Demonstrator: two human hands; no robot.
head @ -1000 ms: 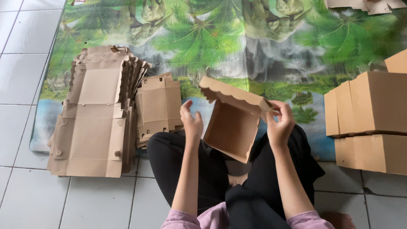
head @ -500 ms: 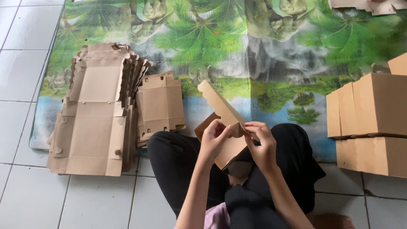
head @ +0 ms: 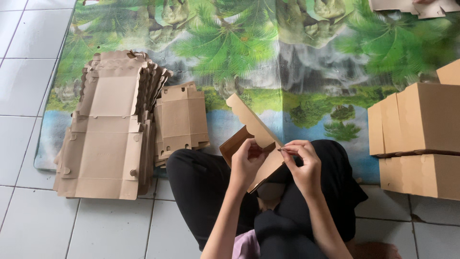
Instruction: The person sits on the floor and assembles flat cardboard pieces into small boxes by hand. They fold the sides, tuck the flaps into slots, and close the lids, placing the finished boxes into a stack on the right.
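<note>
Box in hand: we see a half-folded brown cardboard box (head: 256, 144) held over the person's lap, tilted, with its scalloped flap (head: 249, 117) standing up toward the mat.
Left hand: our left hand (head: 247, 163) is closed around the near wall of the box, fingers curled over its edge.
Right hand: our right hand (head: 304, 165) pinches narrowly at the box's right edge, thumb and forefinger together on a small tab or fold; what exactly sits between the fingertips is too small to tell.
How it handles: we judge the box light and fairly stiff, but thin enough to crease or tear at the slots if squeezed. The flat panels and scored edges look like the safest places to hold; the scalloped flap seems the weakest part.
Flat stock: a tall stack of unfolded blanks (head: 108, 129) lies on the left, with a smaller pile of blanks (head: 182, 120) just beside it, both partly on the mat.
Finished boxes: closed cardboard boxes (head: 421, 139) are stacked at the right, well apart from the hands.
Ground: a palm-printed mat (head: 287, 52) lies over a white tiled floor (head: 28, 72).
</note>
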